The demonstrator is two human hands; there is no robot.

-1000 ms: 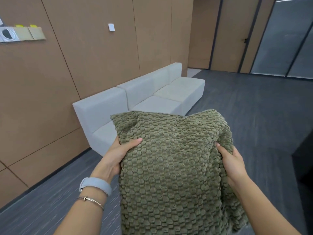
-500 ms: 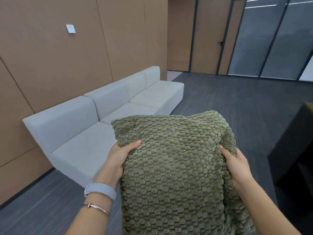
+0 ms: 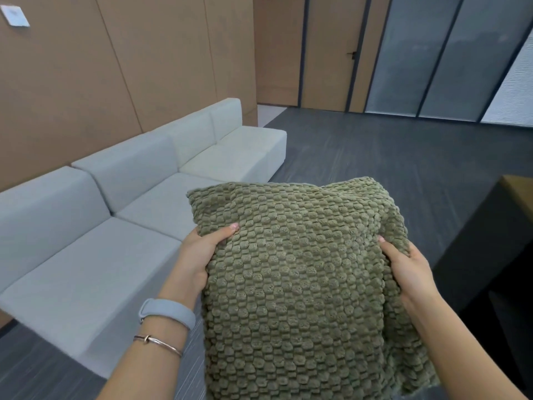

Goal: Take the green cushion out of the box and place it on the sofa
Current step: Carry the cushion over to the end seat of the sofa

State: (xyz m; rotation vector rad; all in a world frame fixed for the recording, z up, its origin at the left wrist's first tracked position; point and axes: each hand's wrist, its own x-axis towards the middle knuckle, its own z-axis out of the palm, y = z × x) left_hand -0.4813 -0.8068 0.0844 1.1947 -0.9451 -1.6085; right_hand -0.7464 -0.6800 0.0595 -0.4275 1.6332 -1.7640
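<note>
The green cushion (image 3: 297,278), knobbly and olive-coloured, fills the lower middle of the head view, held up in the air in front of me. My left hand (image 3: 199,255) grips its left edge, thumb on top. My right hand (image 3: 406,272) grips its right edge. The light grey sofa (image 3: 95,264) runs along the brown wall on the left, and its nearest seat lies just left of the cushion. No box can be seen.
Dark grey carpet (image 3: 375,151) stretches ahead toward a brown door (image 3: 328,53) and glass panels (image 3: 450,53). A dark piece of furniture (image 3: 490,241) with a tan top stands close on my right. Brown wall panels back the sofa.
The view has swung to the right and closer to the sofa, which now sits larger and further left. Both hands keep the same grip on the cushion.
</note>
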